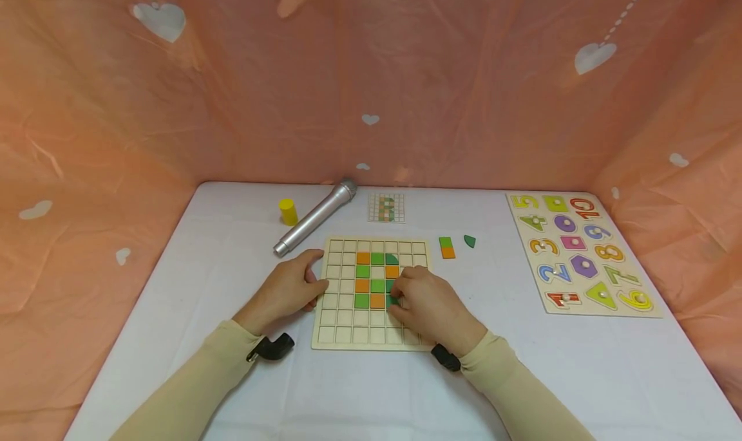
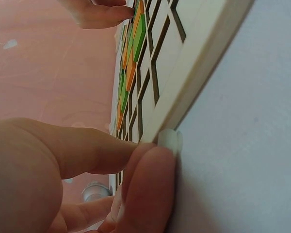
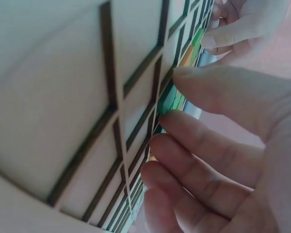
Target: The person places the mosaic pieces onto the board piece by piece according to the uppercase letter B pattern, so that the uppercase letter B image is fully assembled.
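Note:
A pale wooden grid board (image 1: 342, 335) lies on the table, with orange and green tiles (image 1: 370, 286) in its middle cells. My left hand (image 1: 283, 291) holds the board's left edge, thumb on top and a fingertip against the side, as the left wrist view shows. Over the board's right half, my right hand (image 1: 433, 309) has thumb and index finger at opposite edges of a dark green tile (image 3: 167, 101) low in the tiles' right column. The hand partly hides that column. A dark green rounded tile (image 1: 391, 259) sits at the column's top.
Right of the board lie a light green tile (image 1: 445, 242), an orange tile (image 1: 448, 253) and a dark green quarter-round tile (image 1: 469, 241). Behind it are a pattern card (image 1: 386, 208), a silver microphone (image 1: 315, 218) and a yellow cylinder (image 1: 288, 212). A number puzzle (image 1: 582, 257) occupies the far right.

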Motion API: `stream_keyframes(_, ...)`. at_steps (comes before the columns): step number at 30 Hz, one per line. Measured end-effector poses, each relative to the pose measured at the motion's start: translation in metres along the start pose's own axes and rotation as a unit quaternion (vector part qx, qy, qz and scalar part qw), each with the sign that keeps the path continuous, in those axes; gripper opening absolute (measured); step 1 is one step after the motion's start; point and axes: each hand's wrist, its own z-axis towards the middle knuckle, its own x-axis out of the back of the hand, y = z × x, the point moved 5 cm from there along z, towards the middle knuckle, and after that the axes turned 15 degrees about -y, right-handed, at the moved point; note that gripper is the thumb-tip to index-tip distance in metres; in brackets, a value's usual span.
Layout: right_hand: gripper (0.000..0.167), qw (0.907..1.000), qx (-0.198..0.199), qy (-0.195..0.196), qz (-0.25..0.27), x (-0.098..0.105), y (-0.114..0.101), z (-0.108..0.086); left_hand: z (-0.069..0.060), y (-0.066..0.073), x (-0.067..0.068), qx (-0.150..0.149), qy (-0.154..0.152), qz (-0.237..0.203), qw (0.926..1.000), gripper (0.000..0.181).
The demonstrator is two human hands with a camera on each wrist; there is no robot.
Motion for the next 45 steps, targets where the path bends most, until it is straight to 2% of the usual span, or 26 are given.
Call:
stream_keyframes(26, 0.013, 0.9999, 0.011, 0.006, 0.007, 0.005, 0.005, -0.002, 0.001, -0.001, 0.000, -0.002, 0.001, 0.009, 1.0000, 0.070)
stream_keyframes(35, 0.015, 0.9995, -0.015, 0.008, 0.028, 0.017, 0.022, -0.005, 0.002, -0.001, -0.001, 0.001, 0.001, 0.011, 0.9999, 0.070)
stream_keyframes(39, 0.014, 0.9984, -0.032, 0.011, 0.045, 0.023, 0.033, -0.011, 0.002, -0.001, -0.001, 0.001, 0.002, 0.008, 1.0000, 0.070)
stream_keyframes(45, 0.014, 0.9983, -0.036, 0.008, 0.045, 0.026, 0.047, -0.025, 0.002, -0.001, 0.000, -0.005, 0.004, 0.007, 1.0000, 0.069)
